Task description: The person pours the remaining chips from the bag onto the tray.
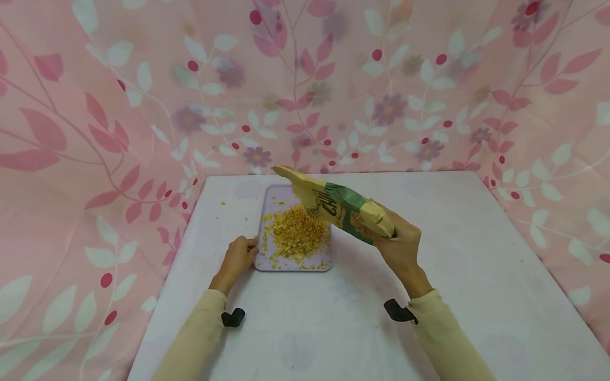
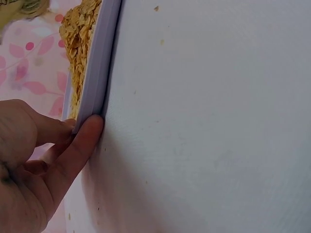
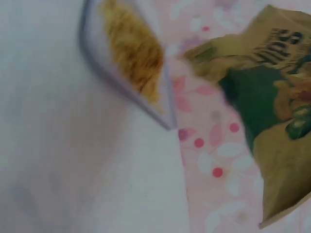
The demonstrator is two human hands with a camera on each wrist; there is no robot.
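A lilac tray [image 1: 295, 267] lies on the table, heaped with yellow, crushed chips [image 1: 297, 233]. My left hand [image 1: 240, 255] pinches the tray's left rim; in the left wrist view its thumb and a fingertip meet at the rim's corner. My right hand [image 1: 399, 242] grips one end of a tan and green chip bag [image 1: 344, 205] and holds it raised. The bag is tilted, its far end lower-edged over the tray's right side and overlapping the tray in the head view. In the right wrist view the bag [image 3: 272, 116] shows large lettering, while the right hand is out of frame.
Several small crumbs [image 1: 223, 203] are scattered on the white table [image 1: 295, 323] left of the tray. Pink flowered cloth [image 1: 305, 106] hangs behind the table and along both sides. A dark strap piece [image 1: 399, 311] sticks out at my right wrist, another [image 1: 233, 317] at the left.
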